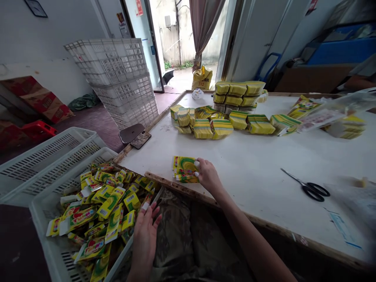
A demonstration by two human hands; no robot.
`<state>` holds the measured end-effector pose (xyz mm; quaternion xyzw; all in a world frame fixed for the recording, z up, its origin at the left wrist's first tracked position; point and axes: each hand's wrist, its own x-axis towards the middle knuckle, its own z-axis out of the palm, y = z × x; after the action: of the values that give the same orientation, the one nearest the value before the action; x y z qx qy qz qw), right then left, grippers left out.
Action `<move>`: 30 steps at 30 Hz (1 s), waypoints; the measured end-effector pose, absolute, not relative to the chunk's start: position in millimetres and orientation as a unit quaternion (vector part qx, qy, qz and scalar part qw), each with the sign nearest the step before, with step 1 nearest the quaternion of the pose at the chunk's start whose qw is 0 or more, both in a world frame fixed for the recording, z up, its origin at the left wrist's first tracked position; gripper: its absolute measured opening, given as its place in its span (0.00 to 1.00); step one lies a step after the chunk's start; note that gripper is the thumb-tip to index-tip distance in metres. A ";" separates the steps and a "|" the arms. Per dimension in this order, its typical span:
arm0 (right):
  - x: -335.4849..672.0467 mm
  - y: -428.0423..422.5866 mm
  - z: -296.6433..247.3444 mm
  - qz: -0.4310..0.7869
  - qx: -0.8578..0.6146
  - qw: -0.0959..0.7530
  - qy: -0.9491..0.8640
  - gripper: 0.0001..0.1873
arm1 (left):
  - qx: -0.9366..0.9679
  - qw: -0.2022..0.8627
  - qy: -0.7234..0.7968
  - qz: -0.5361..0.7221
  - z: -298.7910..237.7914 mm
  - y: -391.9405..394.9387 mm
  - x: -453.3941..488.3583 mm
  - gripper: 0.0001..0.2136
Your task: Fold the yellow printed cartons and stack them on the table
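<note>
Cartons (184, 169) sat clamped in the right hand (208, 175), which hid their right ends. Left of that grip, the left hand (146, 229), fingers apart, neared the crate (41, 231); contact was unclear. Well right, blurred plastic (357, 203) ran out of view.

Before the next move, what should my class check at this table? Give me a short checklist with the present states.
1. Right hand touching the small stack of cartons: ok, at the stack's right end.
2. Left hand gripping a carton: cannot tell; it is beside the crate.
3. Loose cartons near the left hand: ok, many in the crate.
4. Loose cartons neatly lined up: not ok, jumbled.
5. Scissors away from both hands: ok, farther right on the table.
6. Phone well inside the table's edge: not ok, right at it.
</note>
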<state>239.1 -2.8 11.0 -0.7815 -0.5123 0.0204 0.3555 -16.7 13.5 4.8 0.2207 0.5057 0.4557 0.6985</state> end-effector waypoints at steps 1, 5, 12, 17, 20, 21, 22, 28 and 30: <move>236.6 -4.6 13.5 0.018 -0.780 0.363 -0.509 0.25 | 0.236 0.703 0.496 0.451 3.6 10.8 -14.8 0.09; 203.6 -21.9 20.6 0.074 -0.723 0.471 -0.499 0.24 | 0.304 0.728 0.412 0.456 0.8 2.9 -5.7 0.21; 107.9 -65.2 17.4 0.499 -0.463 0.616 -0.396 0.25 | 0.235 0.738 0.324 0.543 20.5 -5.8 17.6 0.19; 92.6 -73.0 18.7 0.519 -0.481 0.575 -0.411 0.28 | 0.271 0.715 0.320 0.559 24.0 -5.7 19.3 0.17; 100.4 -69.9 17.0 0.490 -0.515 0.561 -0.425 0.23 | 0.298 0.692 0.347 0.559 9.4 -8.0 16.0 0.19; 104.2 -69.0 16.3 0.487 -0.517 0.567 -0.417 0.21 | 0.313 0.682 0.356 0.557 3.8 -9.0 14.5 0.21; 108.0 -68.5 15.9 0.487 -0.514 0.576 -0.409 0.20 | 0.334 0.670 0.366 0.553 -1.2 -9.8 12.9 0.23; 120.3 -75.3 19.9 0.498 -0.494 0.598 -0.388 0.11 | 0.343 0.659 0.385 0.548 -9.5 -11.5 8.8 0.25; 119.7 -77.0 19.3 0.495 -0.509 0.602 -0.364 0.09 | 0.326 0.658 0.400 0.549 -8.3 -13.8 9.6 0.20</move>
<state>119.7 -77.0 19.3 -0.5089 -0.3645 0.4955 0.6022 9.6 -13.8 -8.3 0.3259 0.4002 0.5488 0.6576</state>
